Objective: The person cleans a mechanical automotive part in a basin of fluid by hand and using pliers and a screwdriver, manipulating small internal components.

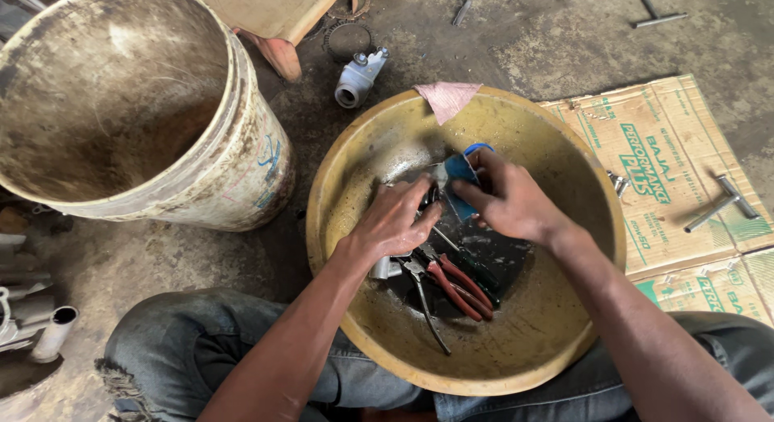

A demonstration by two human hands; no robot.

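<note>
The small metal part (431, 198) at the centre of the yellow basin (564, 341) is mostly covered by both hands, its shape unclear. At 6 o'clock the basin's rim is cut by the person's jeans. The dirty white plastic bucket (242, 148) at 10 o'clock runs off the frame.

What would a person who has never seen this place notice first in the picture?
First, the big yellow basin in the middle, where the left hand and the right hand work together on a blue piece above dark liquid. Red-handled pliers lie in the basin under the hands. At upper left stands a large dirty bucket.
</note>
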